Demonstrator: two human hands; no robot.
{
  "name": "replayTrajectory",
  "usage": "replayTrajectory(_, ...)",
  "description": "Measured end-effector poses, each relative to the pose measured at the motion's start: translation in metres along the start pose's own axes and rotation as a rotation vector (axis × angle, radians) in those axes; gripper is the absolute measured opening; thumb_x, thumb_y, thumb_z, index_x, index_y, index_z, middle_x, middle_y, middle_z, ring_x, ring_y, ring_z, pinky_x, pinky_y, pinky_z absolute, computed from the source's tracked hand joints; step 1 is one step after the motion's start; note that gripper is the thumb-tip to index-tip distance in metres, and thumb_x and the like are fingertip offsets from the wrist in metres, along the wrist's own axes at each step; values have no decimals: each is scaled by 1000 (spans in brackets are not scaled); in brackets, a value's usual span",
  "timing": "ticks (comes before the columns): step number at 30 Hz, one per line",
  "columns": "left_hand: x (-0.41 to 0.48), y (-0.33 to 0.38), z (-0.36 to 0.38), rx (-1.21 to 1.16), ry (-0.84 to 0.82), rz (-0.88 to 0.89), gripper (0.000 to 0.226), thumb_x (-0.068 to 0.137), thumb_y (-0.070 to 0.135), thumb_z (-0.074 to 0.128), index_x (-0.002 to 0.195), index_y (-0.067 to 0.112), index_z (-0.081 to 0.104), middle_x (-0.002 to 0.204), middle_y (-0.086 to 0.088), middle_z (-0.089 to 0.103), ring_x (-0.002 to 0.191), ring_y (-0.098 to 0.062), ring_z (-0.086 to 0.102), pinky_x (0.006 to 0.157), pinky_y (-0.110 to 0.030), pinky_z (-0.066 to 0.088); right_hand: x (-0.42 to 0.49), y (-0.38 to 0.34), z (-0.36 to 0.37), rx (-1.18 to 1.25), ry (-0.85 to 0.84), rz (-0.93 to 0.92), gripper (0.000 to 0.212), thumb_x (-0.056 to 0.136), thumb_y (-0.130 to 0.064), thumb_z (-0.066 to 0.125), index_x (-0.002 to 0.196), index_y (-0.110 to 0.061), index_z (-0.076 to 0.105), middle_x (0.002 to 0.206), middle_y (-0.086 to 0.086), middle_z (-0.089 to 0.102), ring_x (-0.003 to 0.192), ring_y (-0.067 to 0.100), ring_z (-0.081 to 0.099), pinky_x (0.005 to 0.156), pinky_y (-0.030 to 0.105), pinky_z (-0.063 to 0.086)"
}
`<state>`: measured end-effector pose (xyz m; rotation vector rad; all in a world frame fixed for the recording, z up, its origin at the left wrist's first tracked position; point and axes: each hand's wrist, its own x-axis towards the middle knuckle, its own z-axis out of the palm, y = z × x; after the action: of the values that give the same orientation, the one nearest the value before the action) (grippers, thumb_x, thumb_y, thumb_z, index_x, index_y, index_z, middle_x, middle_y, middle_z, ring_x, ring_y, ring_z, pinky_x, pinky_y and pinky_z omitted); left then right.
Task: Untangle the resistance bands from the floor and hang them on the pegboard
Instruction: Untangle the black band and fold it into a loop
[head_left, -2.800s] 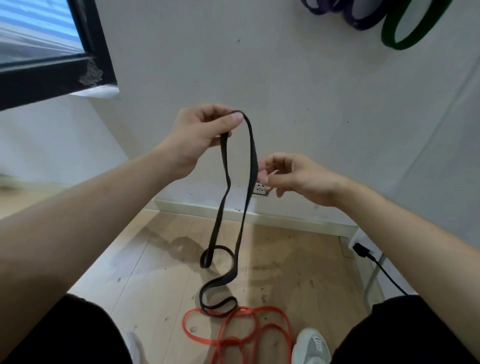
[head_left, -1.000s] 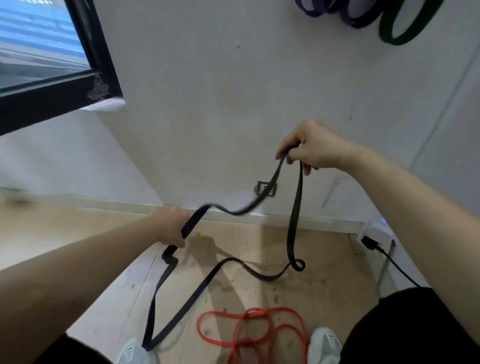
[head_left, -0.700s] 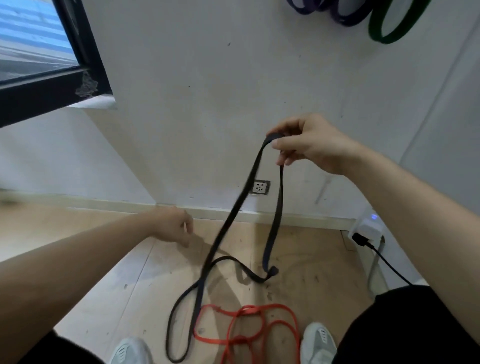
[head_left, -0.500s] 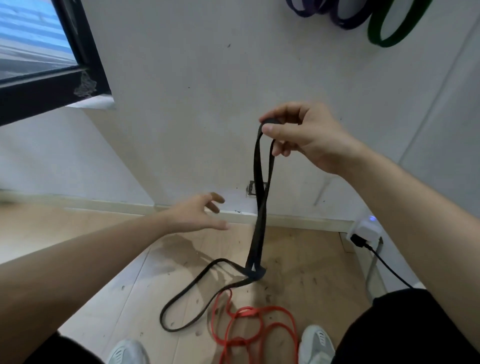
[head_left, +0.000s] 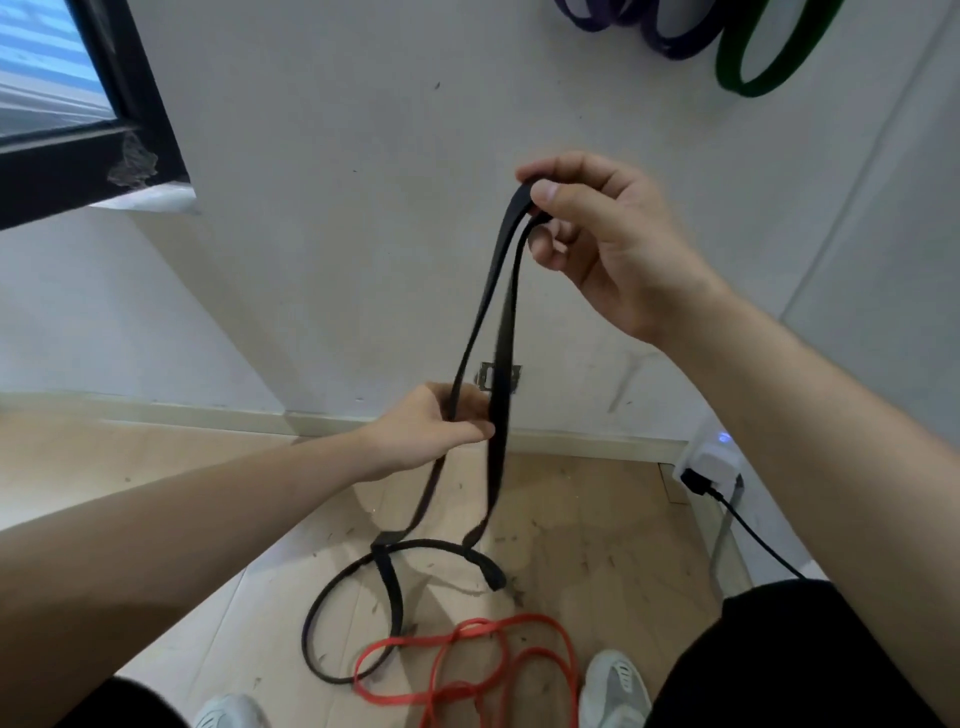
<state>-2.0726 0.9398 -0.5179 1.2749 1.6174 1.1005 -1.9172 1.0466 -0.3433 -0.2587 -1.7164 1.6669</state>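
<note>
Holding the black band (head_left: 505, 322): right hand (head_left: 613, 244) above, left hand (head_left: 428, 431) below.

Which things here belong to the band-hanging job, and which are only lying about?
Job: black band, held by right hand and left hand; red band on floor; purple bands and green band on wall.
Lying about: wall socket, charger, cable, window.

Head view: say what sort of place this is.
Likely a home exercise corner: a green band and purple bands hang on the white wall; a red band lies on the wooden floor.
</note>
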Motion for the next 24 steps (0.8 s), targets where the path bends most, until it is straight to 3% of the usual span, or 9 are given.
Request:
replayTrajectory(3,3,5,7,-89,-15,2,54,69,39,84,119,39,64,120,20,70,110,-6,68,101,-28,49,1,-5,-1,144,14,33,16,96,2,52,95,-7,66,81,12,51,55,17,51,58,23,48)
replayTrajectory(4,6,7,11,-106,-31,10,54,67,40,85,118,38,67,121,17,70,112,-7,68,101,-29,48,1,-6,-1,176,8,34,16,96,1,52,95,-7,66,82,13,49,57,18,50,57,23,48)
replayTrajectory(7,10,11,22,-80,-49,49,18,76,27,83,92,26,77,94,10,77,94,-4,72,88,-26,51,1,-9,-5,218,11,22,15,96,0,52,95,-6,66,81,10,54,59,19,48,56,23,48)
replayTrajectory(9,9,10,24,-68,-29,65,7,79,20,79,85,18,75,80,3,75,80,-11,72,82,-29,54,1,-10,-14,202,53,12,15,96,-1,53,95,-7,66,79,8,58,57,18,50,56,23,48)
replayTrajectory(13,2,5,11,-138,4,63,9,90,14,73,95,8,68,72,-5,70,70,-19,69,76,-29,58,3,0,-43,130,252,24,20,94,2,48,90,-8,65,68,2,60,49,14,48,54,22,46)
replayTrajectory(17,-4,0,-4,-141,103,39,11,92,11,72,103,14,71,72,0,71,68,-14,68,72,-21,56,5,26,-78,43,443,102,28,91,6,45,81,-8,67,62,2,58,44,12,43,51,23,43)
replayTrajectory(21,-8,8,-16,-112,205,101,11,89,17,77,99,20,76,79,4,74,67,-13,70,69,-15,54,0,57,-116,-56,559,222,29,89,6,48,77,-7,71,80,13,57,44,14,44,49,22,45)
replayTrajectory(24,-9,20,-22,-106,269,149,8,88,22,78,95,25,78,74,9,71,66,-12,70,67,-14,53,-5,82,-134,-178,543,346,24,92,2,51,82,-6,72,92,17,61,43,14,50,50,23,47)
